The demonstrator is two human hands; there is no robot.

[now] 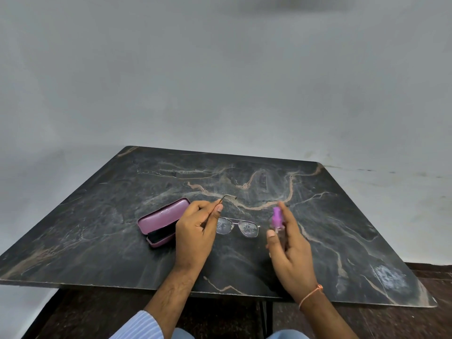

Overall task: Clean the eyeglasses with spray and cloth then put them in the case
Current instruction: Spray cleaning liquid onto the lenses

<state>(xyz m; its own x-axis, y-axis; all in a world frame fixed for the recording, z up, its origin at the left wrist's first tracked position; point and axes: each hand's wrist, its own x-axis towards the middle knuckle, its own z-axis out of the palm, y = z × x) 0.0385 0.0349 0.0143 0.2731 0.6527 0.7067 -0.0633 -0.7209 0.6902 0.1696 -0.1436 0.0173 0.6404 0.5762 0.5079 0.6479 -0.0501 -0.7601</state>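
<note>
- The desk (342,228) is a dark marbled slab against a grey wall; it carries every item.
- The case (160,222), pink with a dark lining, lies open at about 9 o'clock from the glasses, just beside the left hand. Whether a cloth sits inside it, I cannot tell; no cloth shows elsewhere.
- The left hand (195,231) is closed in a pinch on one temple arm, whose bent tip sticks up toward 12 o'clock.
- The right hand (291,245) grips the spray (276,217), a small clear bottle with a purple top, thumb along its side, at 3 o'clock from the glasses.
- The glasses (244,227) hang low over mid-desk between the hands, lenses toward the camera and speckled with droplets.
- Step, as I judge it: spraying is in hand or just done, since both lenses look wet.
- Next move likely calls for setting the spray down, finding the cloth, and wiping each lens while keeping hold of the frame; casing comes last.
- No brand, label or writing can be read on the case or spray.
</note>
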